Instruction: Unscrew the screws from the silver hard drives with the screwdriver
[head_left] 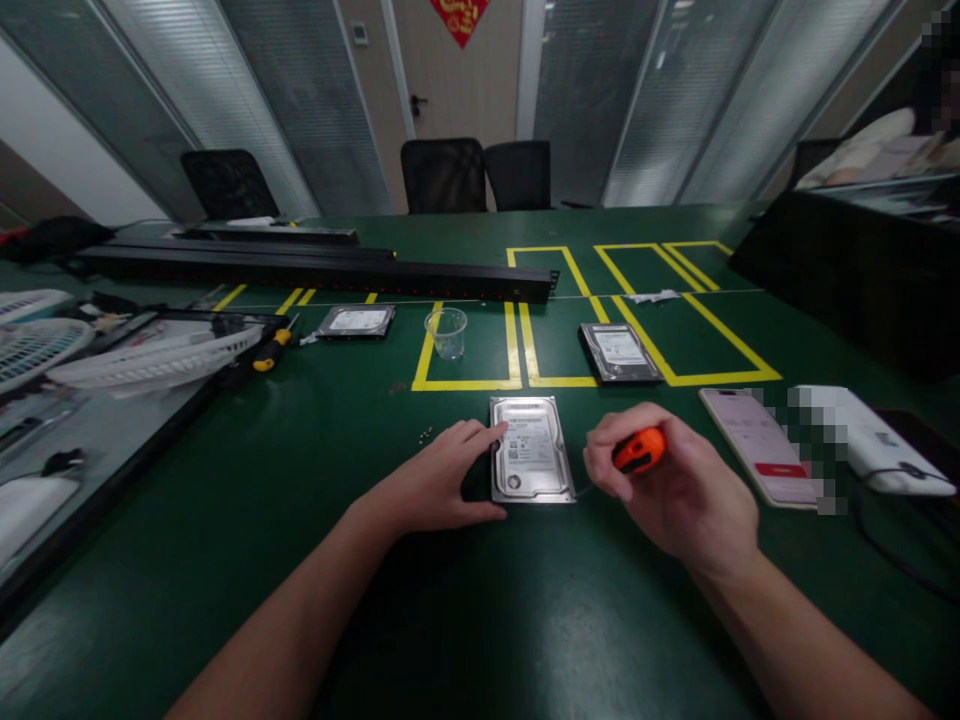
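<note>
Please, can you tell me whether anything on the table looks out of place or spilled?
Tiny loose bits, possibly screws, lie scattered on the tabletop beside the left hand, not in the clear cup. Also, the rightmost hard drive covers part of the yellow tape instead of sitting inside one outline. I see no clear damage.

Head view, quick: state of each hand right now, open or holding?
Left hand: open, touching the left side of the nearest hard drive.
Right hand: closed around the orange-handled screwdriver.

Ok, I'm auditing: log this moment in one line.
left hand: on silver rectangular hard drive; right hand: holding orange-handled screwdriver; tip: by drive's near-right corner
</note>
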